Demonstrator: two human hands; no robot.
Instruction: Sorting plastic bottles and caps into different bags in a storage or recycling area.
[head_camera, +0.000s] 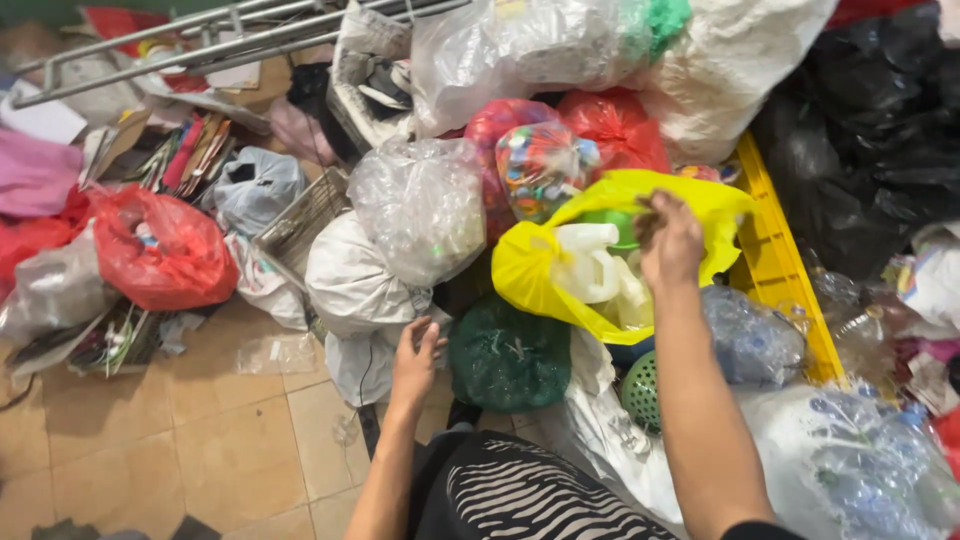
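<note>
My right hand (668, 243) is raised over an open yellow plastic bag (525, 270) and pinches a small dark object between its fingertips; I cannot tell what the object is. Inside the yellow bag lie white plastic jugs (590, 265) and a green piece. My left hand (417, 362) hangs lower, fingers loosely curled, resting against a white bag (350, 285) beside a dark green bag (508, 357). It holds nothing that I can see.
Bags of sorted plastic are piled all around: a clear bag (420, 205), red bags (160, 250), a bag of coloured caps (540, 165), black bags (870, 130). A yellow crate (775, 255) stands at right. Tiled floor (180, 440) shows at lower left. Metal poles (200, 40) lie behind.
</note>
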